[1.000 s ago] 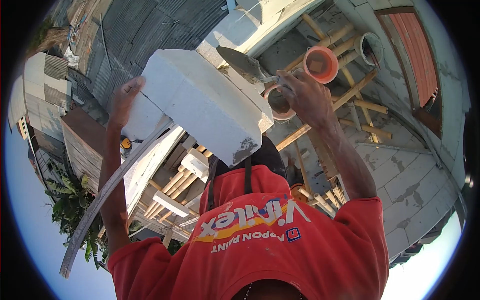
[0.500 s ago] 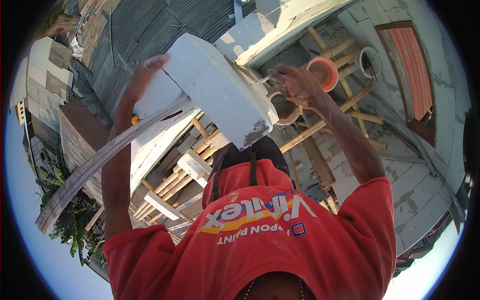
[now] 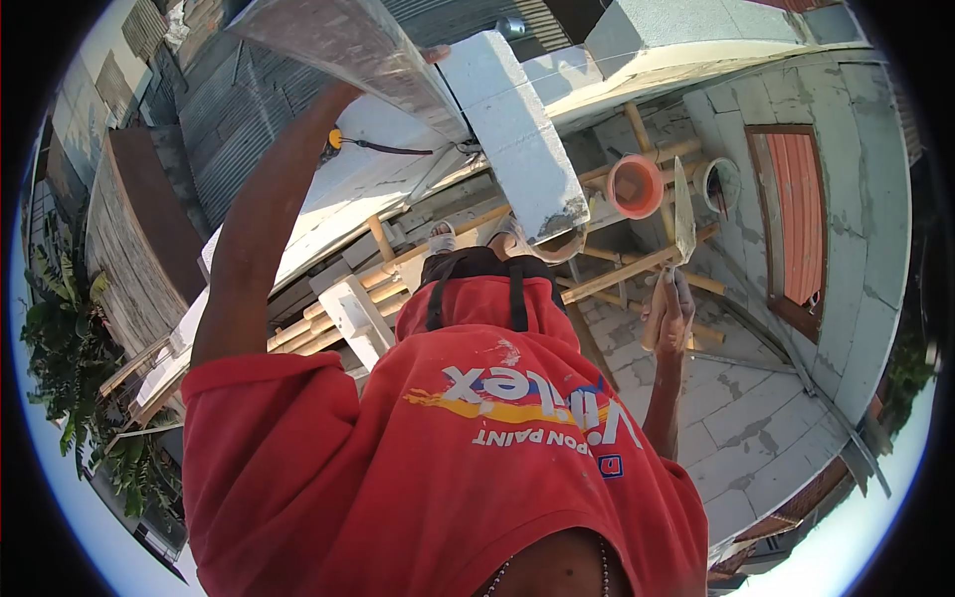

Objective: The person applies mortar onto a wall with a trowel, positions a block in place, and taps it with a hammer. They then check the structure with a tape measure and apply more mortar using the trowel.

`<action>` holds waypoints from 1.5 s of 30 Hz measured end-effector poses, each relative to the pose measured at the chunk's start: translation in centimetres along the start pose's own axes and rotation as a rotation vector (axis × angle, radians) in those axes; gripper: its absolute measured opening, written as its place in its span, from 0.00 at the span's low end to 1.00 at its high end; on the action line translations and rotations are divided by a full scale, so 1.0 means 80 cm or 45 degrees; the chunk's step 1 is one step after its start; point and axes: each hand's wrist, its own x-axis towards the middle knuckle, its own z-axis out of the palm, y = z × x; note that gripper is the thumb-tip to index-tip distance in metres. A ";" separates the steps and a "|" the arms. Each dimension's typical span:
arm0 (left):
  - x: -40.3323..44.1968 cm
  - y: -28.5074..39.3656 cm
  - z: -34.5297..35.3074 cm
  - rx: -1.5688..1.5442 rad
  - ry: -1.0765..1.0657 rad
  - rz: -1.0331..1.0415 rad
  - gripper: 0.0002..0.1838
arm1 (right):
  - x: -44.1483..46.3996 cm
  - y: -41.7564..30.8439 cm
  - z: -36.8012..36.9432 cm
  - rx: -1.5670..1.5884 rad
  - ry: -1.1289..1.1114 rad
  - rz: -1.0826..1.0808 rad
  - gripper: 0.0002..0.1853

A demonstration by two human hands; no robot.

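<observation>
A pale block (image 3: 517,129) lies on top of the wall, with a grey stain at its near end. My left hand (image 3: 435,54) is at its far end, mostly hidden behind a long grey beam (image 3: 353,55); only fingertips show, so its grip is unclear. To the right of the block, my right hand (image 3: 672,310) is closed around the handle of a trowel (image 3: 684,219), its blade pointing up and seen nearly edge-on. A yellow and black tool (image 3: 334,140) with a dark strap lies left of the block.
An orange bucket (image 3: 635,187) and a whitish bucket (image 3: 718,186) stand on bamboo poles at the right. Another round container (image 3: 563,246) is partly covered by the block. Scaffold poles (image 3: 383,239) run below. A red shutter (image 3: 798,219) is set in the right wall.
My right hand has moved away from the block, down and right, with the trowel blade now raised. The view has turned, and the grey beam now appears at the top, covering much of my left hand.
</observation>
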 end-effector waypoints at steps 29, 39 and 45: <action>-0.273 -0.041 0.015 0.079 0.519 -0.046 0.46 | -0.265 0.099 0.183 -0.145 0.134 0.099 0.20; -0.265 -0.018 0.009 0.305 0.778 -0.124 0.40 | -0.306 0.107 0.203 0.506 0.495 -0.057 0.13; -0.330 0.096 0.015 -1.235 0.502 0.061 0.37 | -0.285 0.042 0.242 0.975 0.218 -0.398 0.13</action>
